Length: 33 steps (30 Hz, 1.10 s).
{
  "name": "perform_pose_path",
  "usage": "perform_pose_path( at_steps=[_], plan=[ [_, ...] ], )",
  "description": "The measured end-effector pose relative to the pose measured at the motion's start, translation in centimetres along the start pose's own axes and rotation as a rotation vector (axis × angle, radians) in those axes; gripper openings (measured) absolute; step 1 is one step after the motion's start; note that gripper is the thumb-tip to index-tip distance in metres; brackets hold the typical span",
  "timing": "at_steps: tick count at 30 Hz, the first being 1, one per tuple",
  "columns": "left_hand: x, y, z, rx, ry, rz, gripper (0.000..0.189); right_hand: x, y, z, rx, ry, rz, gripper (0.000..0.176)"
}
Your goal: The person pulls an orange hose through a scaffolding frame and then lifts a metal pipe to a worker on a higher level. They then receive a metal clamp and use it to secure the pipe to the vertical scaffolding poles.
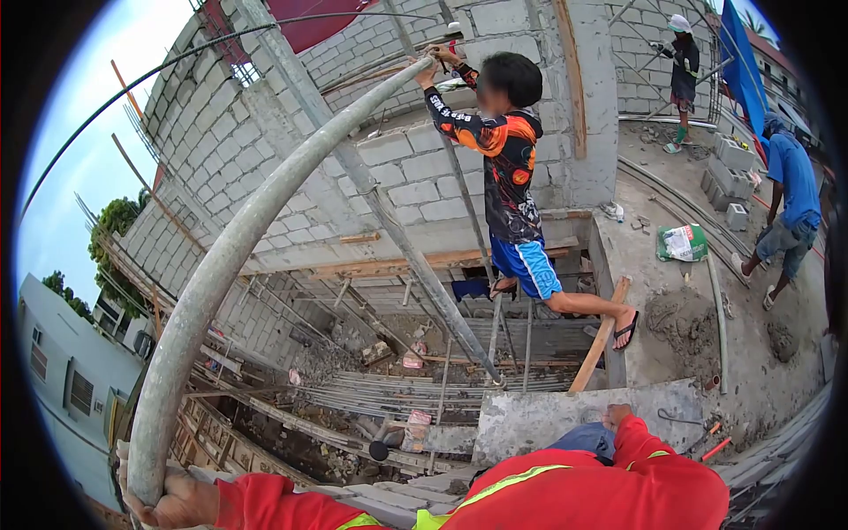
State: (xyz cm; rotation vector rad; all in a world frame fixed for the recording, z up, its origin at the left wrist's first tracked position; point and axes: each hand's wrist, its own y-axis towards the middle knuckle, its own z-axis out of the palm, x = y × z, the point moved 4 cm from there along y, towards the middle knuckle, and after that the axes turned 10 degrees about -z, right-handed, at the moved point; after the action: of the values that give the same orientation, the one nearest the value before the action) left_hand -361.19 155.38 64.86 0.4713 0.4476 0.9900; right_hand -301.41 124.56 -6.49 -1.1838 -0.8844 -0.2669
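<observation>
A long grey metal scaffold pipe [231, 243], bowed by the lens, runs from the lower left up to the top middle. Around its near end my left hand [181, 499] is closed, with the fingers partly behind the pipe. A co-worker [514, 172] in a black and orange shirt has both hands at the far end. My right hand [617, 414] rests by my bent knee in blue jeans [579, 439], above a concrete ledge [521, 424]; its fingers are too small and partly hidden to read. Both my sleeves are red.
Below lies a deep pit with stacked pipes [397, 397] and rubble. An upright scaffold post [389, 212] crosses behind the pipe. The co-worker's foot is on a wooden plank [601, 340]. To the right are a cement bag [682, 243], wet mortar [680, 322] and two more people.
</observation>
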Motion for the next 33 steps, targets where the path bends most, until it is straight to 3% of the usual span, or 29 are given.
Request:
perform_pose_path(
  at_steps=[9,17,23,26,29,33],
  plan=[
    [0.3,-1.3,1.5,-0.063,-0.05,0.043,0.049,-0.2,-1.8,-0.1,-0.021,0.009,0.067,0.022],
    [-0.1,0.0,0.3,-0.004,-0.029,0.017,0.05,1.9,-3.9,1.1,-0.03,0.012,0.057,0.02],
    [0.0,0.7,-0.3,0.048,-0.061,-0.013,0.05,-0.6,-1.6,-0.1,0.044,0.142,0.046,0.019],
    [0.1,0.3,0.1,0.023,-0.078,0.006,0.05,0.1,-2.8,0.4,0.014,0.033,0.048,0.019],
    [0.0,0.6,-0.1,0.034,-0.06,-0.002,0.049,-0.8,-2.3,0.0,0.117,0.241,0.043,0.019],
    [0.1,0.6,-0.2,0.031,-0.054,-0.005,0.049,1.1,-3.8,0.9,-0.059,-0.067,0.066,0.02]
  ],
)
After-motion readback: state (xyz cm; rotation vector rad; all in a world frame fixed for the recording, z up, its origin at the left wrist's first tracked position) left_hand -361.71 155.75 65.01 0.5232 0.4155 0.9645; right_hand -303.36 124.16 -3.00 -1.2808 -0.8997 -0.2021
